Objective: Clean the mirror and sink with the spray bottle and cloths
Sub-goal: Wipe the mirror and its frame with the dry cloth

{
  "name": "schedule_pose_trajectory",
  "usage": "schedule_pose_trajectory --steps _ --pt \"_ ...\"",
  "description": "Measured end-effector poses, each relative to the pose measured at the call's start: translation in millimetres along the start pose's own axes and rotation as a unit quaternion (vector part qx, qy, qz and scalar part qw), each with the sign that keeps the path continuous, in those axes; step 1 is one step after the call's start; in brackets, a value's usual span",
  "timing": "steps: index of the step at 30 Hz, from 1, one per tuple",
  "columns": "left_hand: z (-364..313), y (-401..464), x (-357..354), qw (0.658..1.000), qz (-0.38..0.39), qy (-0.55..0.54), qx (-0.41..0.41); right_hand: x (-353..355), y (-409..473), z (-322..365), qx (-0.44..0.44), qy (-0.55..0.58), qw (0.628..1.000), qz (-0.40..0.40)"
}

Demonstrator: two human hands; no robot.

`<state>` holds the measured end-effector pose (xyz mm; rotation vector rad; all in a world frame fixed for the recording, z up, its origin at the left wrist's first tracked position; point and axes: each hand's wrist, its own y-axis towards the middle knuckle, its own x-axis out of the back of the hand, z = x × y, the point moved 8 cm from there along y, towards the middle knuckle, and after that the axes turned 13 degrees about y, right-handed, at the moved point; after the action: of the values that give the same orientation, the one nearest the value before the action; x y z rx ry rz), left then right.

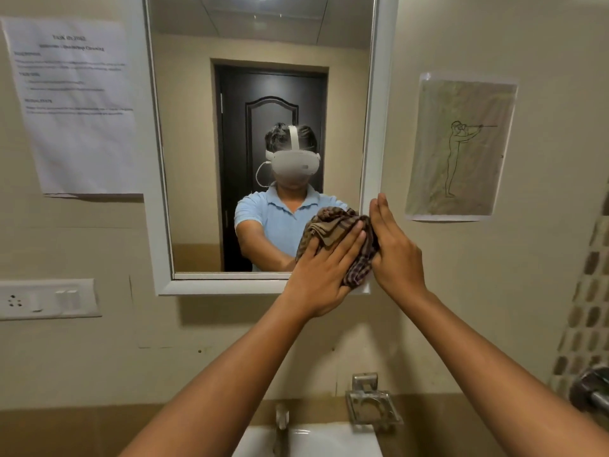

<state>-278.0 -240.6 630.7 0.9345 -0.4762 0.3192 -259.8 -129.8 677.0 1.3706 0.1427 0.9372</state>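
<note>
A white-framed mirror (211,159) hangs on the beige wall. A brown checked cloth (361,265) is pressed against its lower right corner. My left hand (324,272) lies flat on the cloth with fingers spread, holding it to the glass. My right hand (393,249) stands edge-on against the cloth's right side and the mirror frame, fingers straight and together. The white sink (316,440) shows at the bottom edge, with a metal tap (281,423) above it. No spray bottle is in view.
A metal soap holder (370,407) is fixed to the wall right of the tap. A printed sheet (75,103) hangs left of the mirror, a drawing (461,150) right of it. A switch plate (46,300) sits at the left. A metal fitting (593,390) juts at the right edge.
</note>
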Motion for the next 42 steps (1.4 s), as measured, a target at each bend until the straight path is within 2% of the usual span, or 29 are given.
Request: schedule_pose_trajectory --steps 4,9,16,22,25,31,35,36,37,38,39,40,42 --pt "14 -17 -5 0.998 0.019 0.022 -0.061 -6 0 2 -0.017 -0.019 1.000 -0.008" --pt "61 -65 -13 0.998 0.030 0.054 -0.032 -12 -4 10 -0.032 -0.021 0.999 -0.016" --pt "131 -118 -12 0.995 0.029 0.060 0.070 -17 -10 14 -0.063 -0.032 0.997 -0.025" --pt "168 -152 -16 0.979 0.034 0.055 0.192 -20 -27 16 -0.061 -0.049 0.997 0.008" --pt "166 -164 -20 0.974 0.046 0.052 0.217 -25 -39 11 -0.065 -0.061 0.996 0.030" --pt "132 -182 -29 0.965 0.070 -0.030 0.249 -38 -74 22 -0.069 -0.063 0.995 0.045" --pt "115 -193 -18 0.936 0.028 -0.196 0.292 -50 -113 43 -0.067 -0.036 0.995 0.061" --pt "112 -199 -12 0.911 0.006 -0.270 0.313 -53 -125 48 -0.073 -0.023 0.995 0.065" --pt "110 -208 -7 0.870 -0.015 -0.351 0.346 -57 -137 51 -0.081 -0.011 0.994 0.072" --pt "106 -224 -6 0.804 -0.030 -0.441 0.399 -62 -151 54 -0.089 -0.001 0.993 0.081" --pt "101 -245 -12 0.709 -0.035 -0.523 0.471 -67 -167 57 -0.097 0.010 0.991 0.089" --pt "93 -266 -18 0.598 -0.034 -0.594 0.536 -73 -181 59 -0.107 0.021 0.989 0.099" --pt "63 -310 -35 0.385 -0.013 -0.705 0.596 -90 -217 63 -0.139 0.035 0.980 0.139"
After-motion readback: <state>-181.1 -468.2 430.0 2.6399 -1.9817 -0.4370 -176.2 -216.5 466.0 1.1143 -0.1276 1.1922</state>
